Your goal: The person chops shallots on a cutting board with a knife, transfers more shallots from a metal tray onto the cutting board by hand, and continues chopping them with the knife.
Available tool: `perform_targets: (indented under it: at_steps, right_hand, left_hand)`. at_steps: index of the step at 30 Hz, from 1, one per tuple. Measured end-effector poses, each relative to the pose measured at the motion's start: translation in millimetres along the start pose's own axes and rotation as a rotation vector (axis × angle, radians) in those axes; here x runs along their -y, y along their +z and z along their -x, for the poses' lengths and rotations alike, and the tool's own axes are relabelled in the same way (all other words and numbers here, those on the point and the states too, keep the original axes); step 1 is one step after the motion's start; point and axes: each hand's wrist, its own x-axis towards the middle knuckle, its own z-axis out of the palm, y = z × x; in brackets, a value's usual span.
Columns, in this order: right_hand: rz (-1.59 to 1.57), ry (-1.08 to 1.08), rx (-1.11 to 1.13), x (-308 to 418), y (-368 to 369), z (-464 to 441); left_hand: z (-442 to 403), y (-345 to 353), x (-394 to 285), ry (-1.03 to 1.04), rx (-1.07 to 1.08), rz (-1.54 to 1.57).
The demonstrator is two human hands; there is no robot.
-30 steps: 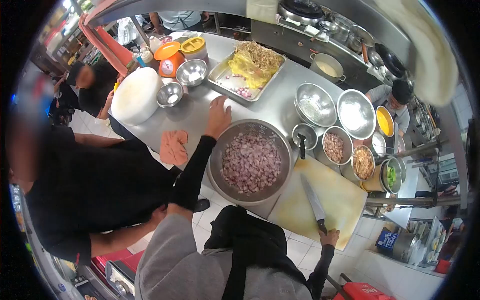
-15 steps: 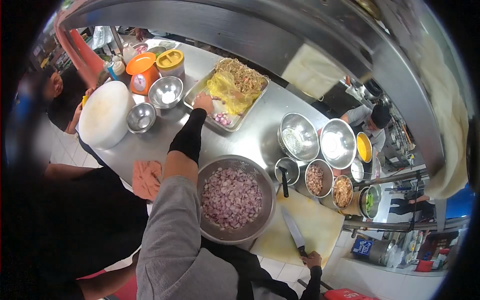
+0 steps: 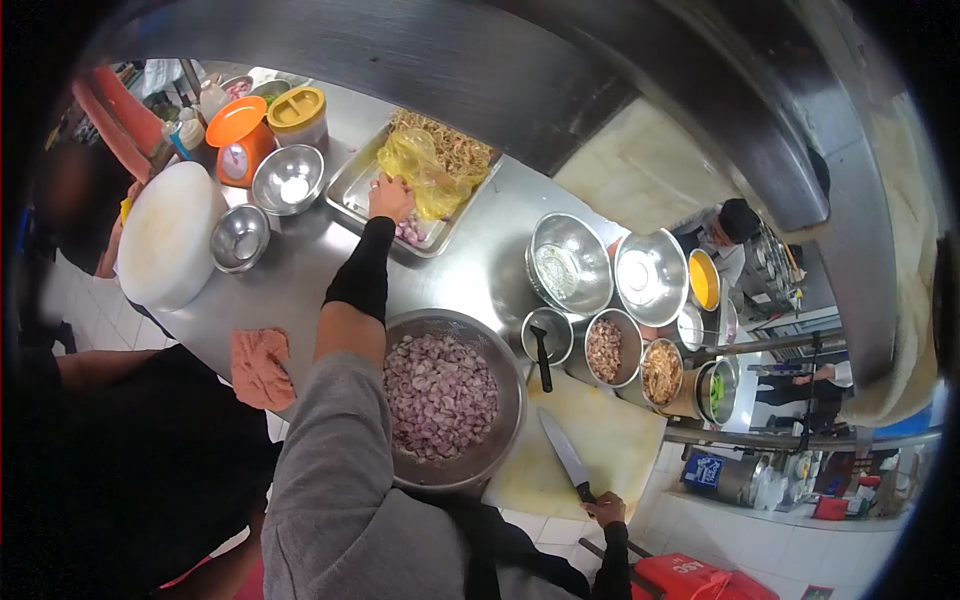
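My left hand point(image 3: 392, 198) reaches into the metal tray point(image 3: 352, 190), its fingers bent at the edge of the yellow plastic bag point(image 3: 425, 170). A few peeled shallots point(image 3: 410, 232) lie just below it. What its fingertips hold, if anything, is hidden. My right hand point(image 3: 607, 509) is closed around the black handle of the knife point(image 3: 565, 450), whose blade rests flat on the cutting board point(image 3: 515, 470). Left of the board stands a large colander point(image 3: 505, 385) full of cut shallots point(image 3: 440, 395).
Metal bowls point(image 3: 570, 262) and pots of ingredients stand at the right. A round white block point(image 3: 170, 235), an orange scale point(image 3: 240, 140) and a pink cloth point(image 3: 262, 368) are at the left. A co-worker in black stands at the left, and a metal shelf hangs overhead.
My left hand has moved from beside the colander into the tray, up to the yellow bag. The right hand has stayed on the knife. The view has shifted and tilted.
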Motion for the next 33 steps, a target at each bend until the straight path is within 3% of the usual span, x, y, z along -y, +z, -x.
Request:
perform_targets:
  at_steps: [2,11,17,21,23,25,28,33]
  right_hand:
    - [-0.036,0.019,-0.003,-1,3,-1]
    - [-0.125,0.106,0.003,-8,11,2]
    - [-0.119,0.034,-0.100,-25,29,2]
    - [-0.095,0.082,-0.132,-1,19,12]
    - [-0.201,0.188,-0.079,5,14,13]
    - [-0.175,0.161,-0.145,9,16,17]
    - [-0.210,0.164,-0.197,17,18,22]
    - [-0.201,0.179,-0.222,14,24,22]
  left_hand:
    - [-2,-5,-8,0.057,0.160,-0.042]
    - [-14,-6,-14,0.087,0.466,-0.055]
    - [10,-47,-23,0.038,0.410,-0.158]
    - [17,-21,-10,-0.061,0.352,-0.033]
    - [38,-30,-31,-0.111,0.230,-0.024]
    - [56,-32,-47,-0.157,0.096,-0.048]
    - [58,-40,-72,-0.292,0.313,-0.212]
    - [67,-29,-93,-0.188,0.359,-0.172]
